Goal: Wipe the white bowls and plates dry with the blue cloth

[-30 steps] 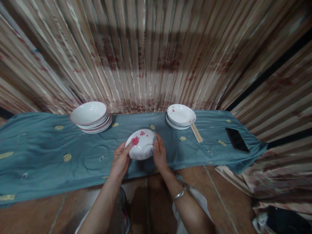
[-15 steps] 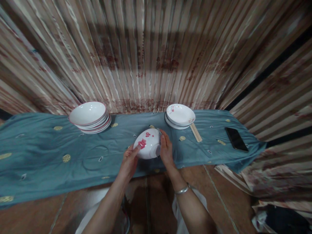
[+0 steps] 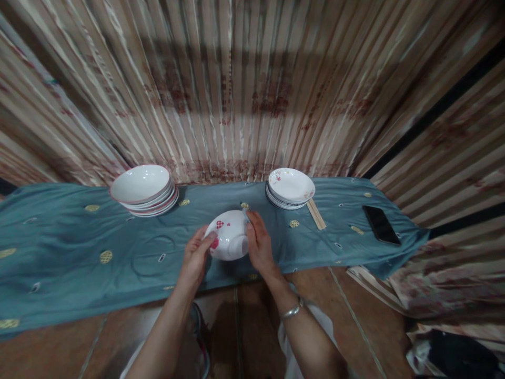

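Note:
A white bowl (image 3: 229, 231) with red heart and flower-like prints is tilted on its side above the front of the table, its foot ring turned toward the lower right. My left hand (image 3: 197, 250) grips its left edge, the thumb lying on the printed outer wall. At the bowl's right side my right hand (image 3: 259, 242) is closed against it, fingers curled behind the edge and foot. A small pale grey-blue bit shows by the right fingertips; what it is I cannot make out. The inside of the bowl is hidden.
At the back left stands a stack of red-rimmed white bowls (image 3: 142, 185). Small floral dishes (image 3: 292, 185) are stacked back right, with wooden chopsticks (image 3: 316, 215) beside them. A black phone (image 3: 381, 225) lies toward the right end of the teal tablecloth (image 3: 130, 263). Pleated curtains (image 3: 221, 131) hang behind.
Both hands have moved a little to the left with the bowl. The bowl has turned, so its foot ring shows more and the red print has shifted left under my left thumb.

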`<action>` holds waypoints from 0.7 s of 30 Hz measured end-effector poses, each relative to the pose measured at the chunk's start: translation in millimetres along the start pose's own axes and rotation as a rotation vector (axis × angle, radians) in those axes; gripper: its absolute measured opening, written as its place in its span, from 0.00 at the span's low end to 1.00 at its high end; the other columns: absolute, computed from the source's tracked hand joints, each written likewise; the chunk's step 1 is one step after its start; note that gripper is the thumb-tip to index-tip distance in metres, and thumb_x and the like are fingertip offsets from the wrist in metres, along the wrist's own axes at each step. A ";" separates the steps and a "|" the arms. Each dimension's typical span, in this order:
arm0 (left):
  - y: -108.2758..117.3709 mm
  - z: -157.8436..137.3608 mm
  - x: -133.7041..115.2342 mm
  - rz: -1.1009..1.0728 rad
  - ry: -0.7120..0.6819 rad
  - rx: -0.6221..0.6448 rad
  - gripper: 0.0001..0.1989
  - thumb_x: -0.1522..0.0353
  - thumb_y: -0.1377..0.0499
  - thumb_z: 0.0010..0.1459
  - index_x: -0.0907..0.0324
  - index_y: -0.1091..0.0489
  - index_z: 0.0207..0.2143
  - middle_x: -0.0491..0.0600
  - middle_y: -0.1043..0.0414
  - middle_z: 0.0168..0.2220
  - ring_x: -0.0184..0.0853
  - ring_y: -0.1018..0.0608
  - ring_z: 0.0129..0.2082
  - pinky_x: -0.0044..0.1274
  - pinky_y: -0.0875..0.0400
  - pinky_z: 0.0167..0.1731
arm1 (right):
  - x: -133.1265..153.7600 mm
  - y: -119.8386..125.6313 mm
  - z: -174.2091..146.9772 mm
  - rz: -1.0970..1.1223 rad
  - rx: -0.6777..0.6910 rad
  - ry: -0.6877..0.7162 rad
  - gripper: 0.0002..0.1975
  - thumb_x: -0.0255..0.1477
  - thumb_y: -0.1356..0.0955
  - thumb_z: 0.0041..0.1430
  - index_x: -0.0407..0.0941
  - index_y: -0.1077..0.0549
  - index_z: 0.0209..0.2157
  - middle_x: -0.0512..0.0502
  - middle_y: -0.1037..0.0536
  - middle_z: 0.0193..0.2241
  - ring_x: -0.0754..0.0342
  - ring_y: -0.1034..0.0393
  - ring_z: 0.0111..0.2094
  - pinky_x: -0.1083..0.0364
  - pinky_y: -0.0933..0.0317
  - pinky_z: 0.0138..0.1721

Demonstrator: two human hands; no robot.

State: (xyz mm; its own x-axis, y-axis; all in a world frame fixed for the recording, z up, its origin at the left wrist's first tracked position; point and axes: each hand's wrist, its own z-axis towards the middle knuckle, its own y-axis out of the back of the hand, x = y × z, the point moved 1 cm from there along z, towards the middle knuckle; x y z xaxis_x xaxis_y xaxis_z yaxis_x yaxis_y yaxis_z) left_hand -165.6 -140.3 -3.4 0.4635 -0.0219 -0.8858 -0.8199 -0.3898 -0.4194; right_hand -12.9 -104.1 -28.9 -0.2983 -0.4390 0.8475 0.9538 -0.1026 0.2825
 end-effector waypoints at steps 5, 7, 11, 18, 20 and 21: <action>-0.3 -1.2 -3.2 -0.025 0.050 -0.014 0.22 0.58 0.27 0.30 0.61 0.26 0.26 0.46 0.24 0.23 0.28 0.27 0.21 0.20 0.34 0.26 | 9.0 1.8 -3.5 -0.061 0.085 0.084 0.22 0.33 0.44 0.67 0.46 0.37 0.60 0.41 0.38 0.62 0.51 0.47 0.63 0.46 0.52 0.64; -0.5 -2.0 -3.5 -0.025 0.061 -0.016 0.22 0.58 0.27 0.29 0.61 0.26 0.25 0.45 0.25 0.21 0.28 0.28 0.20 0.20 0.35 0.25 | 9.3 1.9 -3.0 -0.051 0.093 0.088 0.22 0.33 0.44 0.67 0.47 0.37 0.60 0.42 0.38 0.61 0.51 0.47 0.64 0.46 0.53 0.64; 1.6 -1.0 -2.6 -0.035 0.076 -0.013 0.22 0.59 0.26 0.27 0.62 0.26 0.25 0.45 0.25 0.20 0.26 0.30 0.18 0.20 0.37 0.23 | 1.7 -2.3 -1.0 0.034 0.064 0.015 0.22 0.35 0.44 0.67 0.47 0.35 0.58 0.44 0.36 0.61 0.52 0.45 0.63 0.47 0.53 0.64; 10.7 1.7 0.0 -0.133 0.103 -0.043 0.18 0.65 0.27 0.30 0.63 0.25 0.26 0.46 0.24 0.21 0.28 0.27 0.20 0.20 0.34 0.25 | -16.7 -17.2 -1.9 0.241 -0.065 -0.265 0.26 0.44 0.43 0.63 0.43 0.31 0.55 0.42 0.31 0.57 0.50 0.40 0.59 0.48 0.51 0.63; 11.9 2.0 0.1 -0.154 0.108 -0.049 0.17 0.66 0.27 0.30 0.63 0.26 0.25 0.46 0.25 0.21 0.28 0.27 0.20 0.20 0.33 0.25 | -18.9 -20.6 -3.6 0.279 -0.088 -0.345 0.29 0.46 0.42 0.62 0.42 0.32 0.55 0.40 0.31 0.57 0.50 0.40 0.59 0.48 0.51 0.63; 12.1 2.3 0.0 -0.161 0.105 -0.049 0.18 0.66 0.27 0.30 0.63 0.26 0.25 0.46 0.25 0.21 0.28 0.26 0.20 0.20 0.33 0.26 | -19.7 -22.3 -4.9 0.296 -0.096 -0.381 0.29 0.46 0.42 0.61 0.42 0.32 0.55 0.41 0.31 0.57 0.50 0.40 0.59 0.48 0.51 0.63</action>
State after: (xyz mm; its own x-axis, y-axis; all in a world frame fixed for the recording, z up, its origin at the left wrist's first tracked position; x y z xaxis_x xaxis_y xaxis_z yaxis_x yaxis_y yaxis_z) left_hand -176.3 -143.0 -8.9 0.6216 -0.0504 -0.7817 -0.7165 -0.4400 -0.5413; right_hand -28.1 -97.5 -54.0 0.0106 -0.1055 0.9944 0.9933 -0.1129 -0.0225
